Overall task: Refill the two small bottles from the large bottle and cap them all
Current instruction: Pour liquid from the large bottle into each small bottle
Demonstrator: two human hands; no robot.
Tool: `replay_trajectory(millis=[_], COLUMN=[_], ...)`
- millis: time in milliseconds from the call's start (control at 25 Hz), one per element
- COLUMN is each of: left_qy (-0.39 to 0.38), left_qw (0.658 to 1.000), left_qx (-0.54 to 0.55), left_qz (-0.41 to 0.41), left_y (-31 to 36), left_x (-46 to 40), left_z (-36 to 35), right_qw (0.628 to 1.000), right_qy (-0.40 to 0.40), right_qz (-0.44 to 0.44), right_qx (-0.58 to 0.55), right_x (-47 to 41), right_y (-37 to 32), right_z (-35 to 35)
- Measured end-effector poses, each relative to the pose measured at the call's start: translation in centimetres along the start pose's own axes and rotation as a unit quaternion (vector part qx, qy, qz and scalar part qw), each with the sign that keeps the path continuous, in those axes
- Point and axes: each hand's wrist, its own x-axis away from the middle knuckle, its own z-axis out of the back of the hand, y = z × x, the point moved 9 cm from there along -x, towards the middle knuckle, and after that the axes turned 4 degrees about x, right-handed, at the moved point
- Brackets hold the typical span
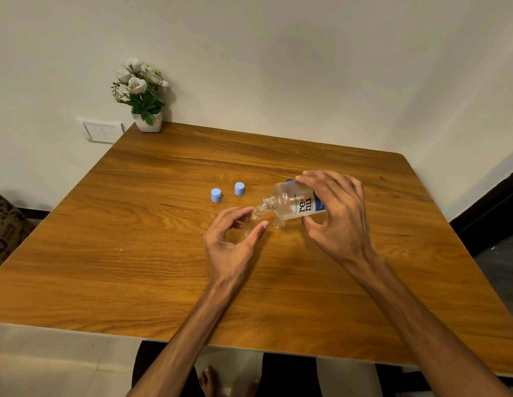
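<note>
My right hand [335,213] grips the large clear bottle [292,204] with the "renu" label, tilted so its open neck points down and left. That neck meets the open mouth of a small clear bottle [256,213], which my left hand [235,239] holds between thumb and fingers on the table. Part of a second small clear bottle [279,224] shows just under the large bottle. Two light blue caps [216,195] [239,188] stand on the table behind my left hand. No cap for the large bottle is visible.
The wooden table [134,253] stands in a corner against white walls. A white pot of artificial flowers [143,101] stands at its far left corner. A wall socket plate [101,131] is to the left of the pot, and a patterned object [5,224] lies on the floor at the left.
</note>
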Motion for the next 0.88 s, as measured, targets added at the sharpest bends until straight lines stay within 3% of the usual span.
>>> replay_trajectory(millis=[560, 880], left_qy=[-0.039, -0.004], left_qw=[0.998, 1.0], left_qx=[0.001, 0.011], left_qz=[-0.043, -0.02], left_y=[-0.2, -4.0], left_x=[-6.7, -8.6], left_z=[-2.8, -4.6], right_qw=[0.998, 0.998], right_qy=[0.021, -0.001], right_qz=[-0.045, -0.06], right_qx=[-0.026, -0.01], right_x=[-4.9, -6.7], right_y=[3.0, 5.7], right_z=[-0.5, -4.3])
